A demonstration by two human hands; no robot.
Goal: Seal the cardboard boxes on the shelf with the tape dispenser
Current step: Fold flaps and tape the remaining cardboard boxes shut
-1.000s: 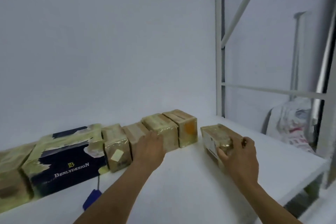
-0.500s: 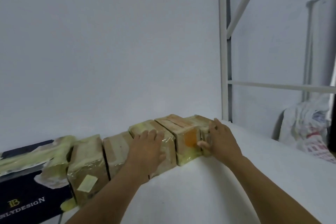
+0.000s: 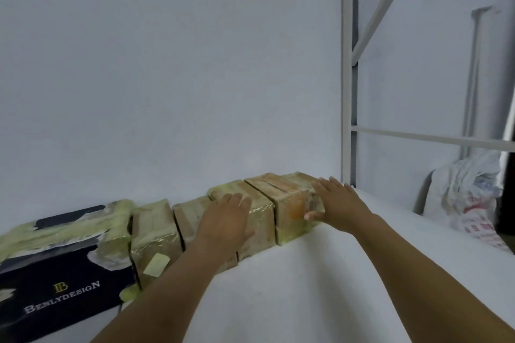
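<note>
Boxes [image 3: 154, 228] of taped cardboard stand touching in a row on the white shelf [image 3: 306, 287]. The left hand [image 3: 225, 220] lies flat with straight fingers on a middle box [image 3: 262, 227], gripping nothing. The right hand [image 3: 338, 203] is likewise spread open, palm on the end box [image 3: 301, 177] and thumb near its front, holding nothing. Between the two hands stands the orange-patched box [image 3: 289, 203]. Left of the left wrist the row runs on to a dark box [image 3: 61, 281] lettered BENLYDESIGN. Well right of the right hand, beyond the upright post [image 3: 347, 64], sits a white bag [image 3: 468, 203].
</note>
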